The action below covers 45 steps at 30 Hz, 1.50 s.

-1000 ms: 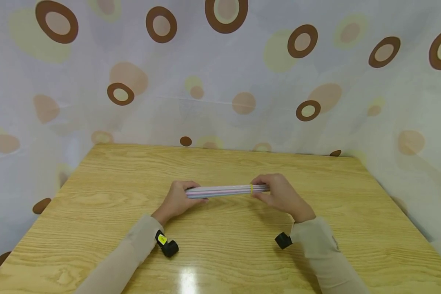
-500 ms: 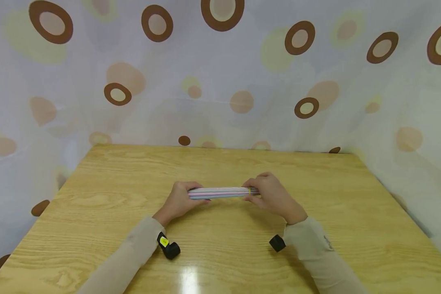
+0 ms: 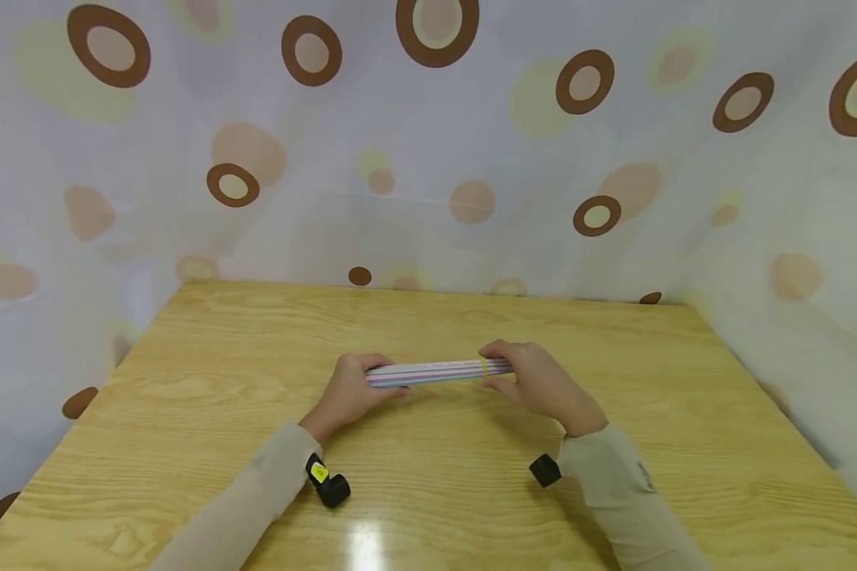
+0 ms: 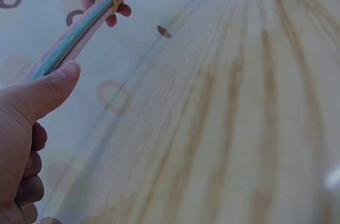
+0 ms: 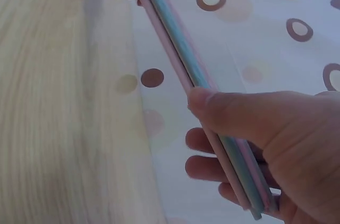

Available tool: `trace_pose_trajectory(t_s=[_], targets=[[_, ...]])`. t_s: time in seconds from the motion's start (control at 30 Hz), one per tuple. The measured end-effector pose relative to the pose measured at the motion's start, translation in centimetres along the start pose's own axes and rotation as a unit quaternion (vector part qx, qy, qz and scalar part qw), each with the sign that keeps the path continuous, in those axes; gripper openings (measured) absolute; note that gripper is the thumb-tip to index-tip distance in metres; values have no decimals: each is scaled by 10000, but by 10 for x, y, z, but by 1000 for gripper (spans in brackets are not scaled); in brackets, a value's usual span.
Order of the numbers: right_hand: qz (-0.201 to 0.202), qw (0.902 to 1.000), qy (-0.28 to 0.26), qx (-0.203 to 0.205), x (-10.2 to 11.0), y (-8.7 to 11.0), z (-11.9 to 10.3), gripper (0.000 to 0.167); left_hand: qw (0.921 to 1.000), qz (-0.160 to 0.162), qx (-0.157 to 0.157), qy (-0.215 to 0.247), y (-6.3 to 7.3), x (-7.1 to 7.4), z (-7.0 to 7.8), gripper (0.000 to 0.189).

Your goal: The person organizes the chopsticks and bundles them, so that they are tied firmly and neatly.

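A bundle of slim, straight sticks (image 3: 428, 373) in pastel pink, blue and white is held level above the table, between both hands. My left hand (image 3: 344, 392) grips its left end, thumb along the near side and fingers behind. Around the bundle near its right end runs a yellow rubber band (image 3: 483, 367). My right hand (image 3: 543, 385) holds that end, with thumb and fingertips right at the band. In the left wrist view the band (image 4: 108, 1) loops close by the right fingertips. Stick ends (image 5: 254, 210) show below the right thumb in the right wrist view.
A wooden table (image 3: 428, 476) with light grain lies beneath the hands. Behind it and at both sides hangs a pale cloth (image 3: 428, 143) with brown and beige circles. Small black cameras (image 3: 334, 490) are strapped at both sleeved wrists.
My right hand shifts left along with its end of the bundle, then slightly back right and up. The left hand stays almost in place, keeping its grip.
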State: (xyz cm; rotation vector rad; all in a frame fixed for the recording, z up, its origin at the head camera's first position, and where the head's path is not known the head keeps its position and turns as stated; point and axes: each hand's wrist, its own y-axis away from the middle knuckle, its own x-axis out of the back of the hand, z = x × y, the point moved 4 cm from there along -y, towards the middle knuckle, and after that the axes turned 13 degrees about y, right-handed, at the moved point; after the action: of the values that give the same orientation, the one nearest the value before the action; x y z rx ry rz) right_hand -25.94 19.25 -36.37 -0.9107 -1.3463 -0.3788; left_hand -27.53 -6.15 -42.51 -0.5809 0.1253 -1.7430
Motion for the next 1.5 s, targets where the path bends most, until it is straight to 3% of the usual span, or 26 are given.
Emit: trace_pose_trajectory(t_s=[0.17, 0.43, 0.6, 0.93, 1.17, 1.33, 1.5], targets=[[-140, 9996, -86, -214, 2, 2, 4, 25, 10000, 32, -24, -78, 1, 0, -4, 31], [-30, 9999, 82, -76, 1, 1, -1, 25, 10000, -26, 5, -20, 1, -2, -1, 30], [-140, 9996, 132, 217, -7, -2, -10, 25, 9997, -236, -56, 34, 1, -6, 5, 32], [20, 9987, 285, 418, -10, -4, -22, 38, 9996, -261, -94, 45, 3, -7, 5, 32], [-86, 9992, 284, 269, -3, -3, -17, 44, 9998, -192, -89, 71, 1, -5, 3, 33], [-210, 9998, -31, 16, 1, 1, -4, 31, 10000, -1, 62, -5, 2, -3, -1, 33], [-119, 9999, -106, 38, 0, 1, 0, 23, 10000, 24, 78, 28, 2, -3, -3, 33]])
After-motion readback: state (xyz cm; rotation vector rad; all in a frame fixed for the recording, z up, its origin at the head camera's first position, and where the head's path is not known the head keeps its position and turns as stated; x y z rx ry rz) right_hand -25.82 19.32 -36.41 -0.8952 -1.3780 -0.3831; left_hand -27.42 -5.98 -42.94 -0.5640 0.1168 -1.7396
